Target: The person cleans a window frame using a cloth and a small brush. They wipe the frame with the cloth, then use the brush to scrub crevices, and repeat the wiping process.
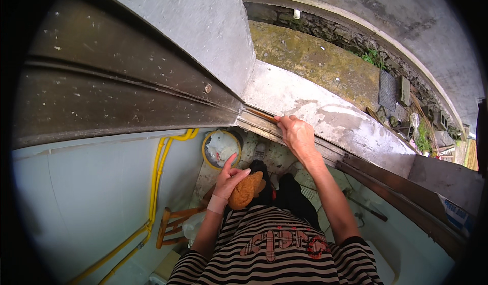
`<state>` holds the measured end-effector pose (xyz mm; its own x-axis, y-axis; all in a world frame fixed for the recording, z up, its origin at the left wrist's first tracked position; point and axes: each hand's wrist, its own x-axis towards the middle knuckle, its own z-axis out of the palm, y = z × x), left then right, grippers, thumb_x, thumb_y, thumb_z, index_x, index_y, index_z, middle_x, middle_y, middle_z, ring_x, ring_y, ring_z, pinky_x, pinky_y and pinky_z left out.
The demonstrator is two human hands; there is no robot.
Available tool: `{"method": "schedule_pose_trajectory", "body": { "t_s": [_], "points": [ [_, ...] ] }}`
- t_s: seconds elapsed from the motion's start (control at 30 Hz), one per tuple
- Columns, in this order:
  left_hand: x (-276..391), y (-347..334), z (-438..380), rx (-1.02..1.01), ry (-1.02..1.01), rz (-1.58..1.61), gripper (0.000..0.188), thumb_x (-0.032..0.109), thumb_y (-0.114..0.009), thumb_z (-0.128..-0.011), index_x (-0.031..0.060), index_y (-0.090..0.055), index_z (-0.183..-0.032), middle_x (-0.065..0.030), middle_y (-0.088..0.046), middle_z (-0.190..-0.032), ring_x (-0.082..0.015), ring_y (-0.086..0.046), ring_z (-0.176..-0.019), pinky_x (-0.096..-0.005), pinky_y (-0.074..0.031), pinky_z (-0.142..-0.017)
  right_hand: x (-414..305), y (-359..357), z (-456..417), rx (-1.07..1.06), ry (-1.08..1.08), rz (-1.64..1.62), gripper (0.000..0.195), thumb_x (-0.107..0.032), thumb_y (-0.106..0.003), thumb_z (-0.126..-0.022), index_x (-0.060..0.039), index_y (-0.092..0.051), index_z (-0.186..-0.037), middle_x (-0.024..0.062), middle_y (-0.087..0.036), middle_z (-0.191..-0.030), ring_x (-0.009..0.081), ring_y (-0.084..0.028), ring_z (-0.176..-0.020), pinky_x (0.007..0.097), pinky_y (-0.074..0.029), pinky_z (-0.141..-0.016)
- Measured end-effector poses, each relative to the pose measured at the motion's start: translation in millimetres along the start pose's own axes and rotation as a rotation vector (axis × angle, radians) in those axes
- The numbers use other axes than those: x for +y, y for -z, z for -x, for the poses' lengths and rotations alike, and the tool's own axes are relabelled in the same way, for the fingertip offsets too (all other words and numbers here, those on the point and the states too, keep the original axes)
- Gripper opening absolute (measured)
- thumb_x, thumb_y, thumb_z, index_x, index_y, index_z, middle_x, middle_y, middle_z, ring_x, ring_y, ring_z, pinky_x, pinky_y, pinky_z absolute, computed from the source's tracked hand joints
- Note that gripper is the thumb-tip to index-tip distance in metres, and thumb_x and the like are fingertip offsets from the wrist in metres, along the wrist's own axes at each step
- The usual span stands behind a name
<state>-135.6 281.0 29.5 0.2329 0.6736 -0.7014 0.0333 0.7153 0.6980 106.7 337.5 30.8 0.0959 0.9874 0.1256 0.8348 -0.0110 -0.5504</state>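
Note:
My right hand [297, 136] pinches a thin orange-brown stick [263, 114], whose far part lies in the groove of a dirty metal window track [256, 124]. The stick points along the track towards the corner of the frame. In my left hand [228, 178] is a bunched orange-brown cloth [244, 191], held in front of my striped shirt with the index finger and thumb extended. A bin with a yellow rim [206, 157] and a pale liner stands on the floor just beyond that hand.
A dark metal window frame [126, 94] rises at left beside a concrete wall [190, 25]. Outside the track runs a stained pale sill [324, 105]. Yellow pipes [156, 178] follow the light wall. A wooden stool [166, 227] stands low at left; a dark-handled tool [368, 208] is at right.

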Motion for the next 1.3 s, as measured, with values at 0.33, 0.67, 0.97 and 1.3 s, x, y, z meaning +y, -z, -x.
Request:
{"method": "schedule_pose_trajectory", "body": {
  "t_s": [0.33,0.67,0.97,1.3],
  "points": [
    [-1.9,-5.8,-0.7,-0.049,0.003,-0.004,0.071,0.01,-0.066,-0.083,0.0088,-0.027,-0.142,-0.0043,-0.06,-0.087,-0.0089,-0.055,-0.082,-0.0221,-0.044,-0.075,-2.9,-0.9,17.6,0.006,-0.007,0.201,0.01,-0.016,-0.06,-0.083,-0.0119,-0.065,-0.091,0.0094,-0.055,-0.067,0.0275,-0.059,-0.058,0.0388,-0.046,-0.05],
    [-17.6,1.2,1.1,-0.024,0.015,-0.019,0.068,0.01,-0.065,-0.084,0.0072,-0.029,-0.141,-0.0022,-0.059,-0.084,-0.0069,-0.054,-0.078,-0.0207,-0.043,-0.071,-6.5,15.1,7.5,-0.116,0.027,0.14,0.012,-0.017,-0.059,-0.084,-0.0128,-0.066,-0.092,0.0099,-0.058,-0.069,0.0283,-0.06,-0.06,0.0392,-0.048,-0.053],
    [-12.4,-2.5,1.7,-0.036,0.044,0.022,0.066,0.011,-0.065,-0.084,0.0065,-0.031,-0.14,-0.0011,-0.058,-0.082,-0.0063,-0.053,-0.078,-0.0202,-0.042,-0.071,-0.5,5.8,1.3,-0.241,-0.057,-0.014,0.016,-0.021,-0.058,-0.084,-0.0082,-0.067,-0.089,0.0158,-0.062,-0.069,0.0312,-0.063,-0.065,0.0397,-0.05,-0.058],
    [-13.2,1.1,0.3,-0.043,0.04,-0.003,0.065,0.013,-0.067,-0.083,0.0045,-0.034,-0.138,-0.0011,-0.059,-0.083,-0.0065,-0.054,-0.079,-0.0195,-0.043,-0.073,-11.9,36.9,15.0,-0.285,-0.077,-0.105,0.016,-0.019,-0.061,-0.083,-0.0126,-0.069,-0.095,0.0116,-0.065,-0.077,0.0317,-0.062,-0.068,0.0385,-0.049,-0.059]
  ]
}}
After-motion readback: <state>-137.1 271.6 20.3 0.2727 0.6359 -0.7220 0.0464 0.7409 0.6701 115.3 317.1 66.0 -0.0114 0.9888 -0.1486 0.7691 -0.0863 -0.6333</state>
